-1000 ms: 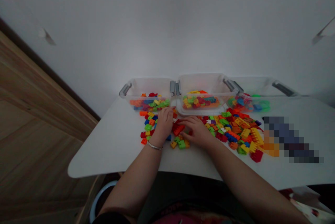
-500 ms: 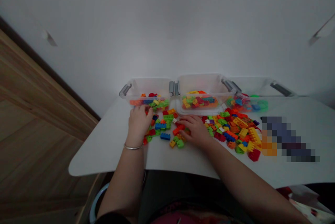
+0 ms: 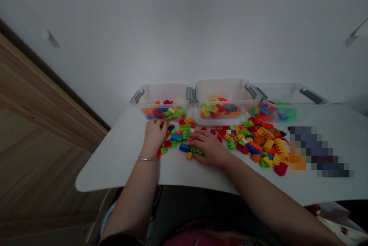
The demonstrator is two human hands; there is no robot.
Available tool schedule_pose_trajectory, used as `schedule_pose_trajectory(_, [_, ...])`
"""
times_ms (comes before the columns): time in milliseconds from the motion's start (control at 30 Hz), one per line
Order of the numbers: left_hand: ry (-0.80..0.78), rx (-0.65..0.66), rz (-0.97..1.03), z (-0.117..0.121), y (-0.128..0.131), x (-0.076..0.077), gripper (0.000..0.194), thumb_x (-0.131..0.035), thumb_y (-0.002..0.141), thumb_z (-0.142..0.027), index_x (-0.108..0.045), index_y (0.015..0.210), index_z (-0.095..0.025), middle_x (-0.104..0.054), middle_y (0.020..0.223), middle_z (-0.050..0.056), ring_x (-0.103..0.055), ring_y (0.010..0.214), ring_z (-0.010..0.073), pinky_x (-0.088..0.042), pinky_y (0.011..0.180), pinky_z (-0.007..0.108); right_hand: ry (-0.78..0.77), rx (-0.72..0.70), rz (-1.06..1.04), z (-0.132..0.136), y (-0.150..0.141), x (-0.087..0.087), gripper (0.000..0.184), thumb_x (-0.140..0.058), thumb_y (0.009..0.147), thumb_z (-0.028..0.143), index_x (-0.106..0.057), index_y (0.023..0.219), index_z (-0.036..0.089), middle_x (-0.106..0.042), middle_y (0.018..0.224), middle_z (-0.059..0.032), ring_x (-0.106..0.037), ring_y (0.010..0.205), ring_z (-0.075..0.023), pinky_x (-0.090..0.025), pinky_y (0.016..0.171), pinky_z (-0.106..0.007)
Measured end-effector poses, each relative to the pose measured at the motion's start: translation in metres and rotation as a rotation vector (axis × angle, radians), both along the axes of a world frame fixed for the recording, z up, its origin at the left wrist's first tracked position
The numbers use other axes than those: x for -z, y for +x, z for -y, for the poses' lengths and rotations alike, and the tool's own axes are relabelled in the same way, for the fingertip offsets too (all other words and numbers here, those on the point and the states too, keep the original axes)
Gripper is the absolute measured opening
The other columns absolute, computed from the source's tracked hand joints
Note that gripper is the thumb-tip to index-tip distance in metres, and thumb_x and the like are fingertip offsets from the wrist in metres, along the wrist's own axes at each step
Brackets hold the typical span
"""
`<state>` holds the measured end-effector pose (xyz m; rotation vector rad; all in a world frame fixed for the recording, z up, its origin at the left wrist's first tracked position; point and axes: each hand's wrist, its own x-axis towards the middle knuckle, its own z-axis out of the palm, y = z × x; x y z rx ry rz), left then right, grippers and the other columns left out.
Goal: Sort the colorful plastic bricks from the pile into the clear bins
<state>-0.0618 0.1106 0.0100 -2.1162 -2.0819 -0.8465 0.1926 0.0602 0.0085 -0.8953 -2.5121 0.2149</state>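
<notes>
My left hand [image 3: 154, 134], with a bangle at its wrist, rests at the left edge of a small group of toy building bricks [image 3: 176, 137]. Its fingers curl down and inward, thumb close to the index finger; whatever they pinch is hidden. My right hand [image 3: 211, 147] lies palm down with fingers stretched over bricks at the group's right side. Green bricks [image 3: 197, 150] show partly under its fingers. By its fingertips are a blue brick [image 3: 184, 147] and a yellow brick [image 3: 189, 156].
A larger brick pile [image 3: 258, 140] spreads to the right. Three clear bins stand along the wall: left [image 3: 165, 92], middle [image 3: 221, 87] and right [image 3: 283, 89], all with coloured pieces inside. A pixelated dark object [image 3: 316, 150] lies at the table's [image 3: 115, 169] right.
My right hand has moved slightly left and nearer, covering the green bricks. The blue brick now sits closer to its fingers. My left thumb has drawn in toward the index finger.
</notes>
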Motion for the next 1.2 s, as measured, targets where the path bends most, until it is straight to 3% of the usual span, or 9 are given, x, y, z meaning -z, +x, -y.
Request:
schedule_pose_trajectory(300, [-0.058,0.027,0.195,-0.004,0.02,0.004,0.024,-0.049,0.087,-0.031,-0.072,0.088,-0.023,-0.075,0.101,0.005,-0.063,0.105,0.0239,-0.037,0.102,0.044,0.012,0.169,-0.011,-0.005,0.004,0.004,0.03,-0.067,0.078,0.027,-0.068,0.108,0.023,-0.061,0.13,-0.006,-0.046,0.125,-0.027,-0.037,0.108,-0.048])
schedule_pose_trajectory(467, [-0.013,0.034,0.342,-0.002,0.035,0.003,0.025,-0.048,0.087,-0.029,-0.072,0.085,-0.024,-0.075,0.098,0.002,-0.064,0.102,0.0211,-0.036,0.103,0.042,-0.002,0.22,-0.018,-0.006,0.005,0.003,0.037,-0.068,0.076,0.027,-0.067,0.113,0.023,-0.061,0.129,-0.0057,-0.045,0.125,-0.0278,-0.036,0.108,-0.049])
schedule_pose_trajectory(633, [0.049,0.102,0.459,-0.003,0.034,0.001,0.029,-0.043,0.089,-0.028,-0.071,0.082,-0.023,-0.075,0.092,0.001,-0.065,0.097,0.0195,-0.041,0.1,0.04,0.005,0.21,-0.071,-0.008,0.006,0.003,0.031,-0.067,0.077,0.026,-0.067,0.107,0.022,-0.063,0.123,-0.0072,-0.048,0.121,-0.0266,-0.038,0.107,-0.046])
schedule_pose_trajectory(800, [0.143,0.049,0.41,-0.001,0.025,-0.004,0.027,-0.045,0.088,-0.027,-0.071,0.085,-0.021,-0.074,0.092,0.004,-0.063,0.101,0.022,-0.041,0.1,0.042,-0.001,0.173,-0.161,-0.01,0.008,0.003,0.025,-0.066,0.079,0.027,-0.065,0.103,0.02,-0.065,0.11,-0.0091,-0.054,0.109,-0.0244,-0.043,0.098,-0.043])
schedule_pose_trajectory(1000, [0.137,0.083,0.372,0.0,0.023,-0.006,0.023,-0.047,0.086,-0.025,-0.069,0.081,-0.022,-0.073,0.091,0.003,-0.062,0.098,0.0223,-0.042,0.099,0.043,-0.003,0.254,-0.155,-0.011,0.011,0.0,0.019,-0.067,0.08,0.03,-0.066,0.096,0.02,-0.066,0.101,-0.0091,-0.057,0.101,-0.0249,-0.046,0.092,-0.043])
schedule_pose_trajectory(1100, [0.161,0.143,0.307,0.003,0.025,-0.008,0.023,-0.047,0.087,-0.025,-0.068,0.082,-0.021,-0.072,0.09,0.004,-0.062,0.097,0.0221,-0.042,0.098,0.042,-0.019,0.303,-0.166,-0.013,0.011,0.001,0.017,-0.069,0.08,0.032,-0.067,0.093,0.02,-0.067,0.098,-0.009,-0.059,0.097,-0.0249,-0.048,0.088,-0.043])
schedule_pose_trajectory(1200, [0.173,0.3,0.203,0.01,0.028,-0.015,0.022,-0.047,0.09,-0.028,-0.068,0.088,-0.021,-0.071,0.094,0.005,-0.06,0.098,0.0221,-0.041,0.098,0.042,-0.059,0.307,-0.249,-0.016,0.01,0.004,0.018,-0.068,0.081,0.028,-0.067,0.098,0.021,-0.066,0.102,-0.0088,-0.061,0.097,-0.0232,-0.05,0.088,-0.041])
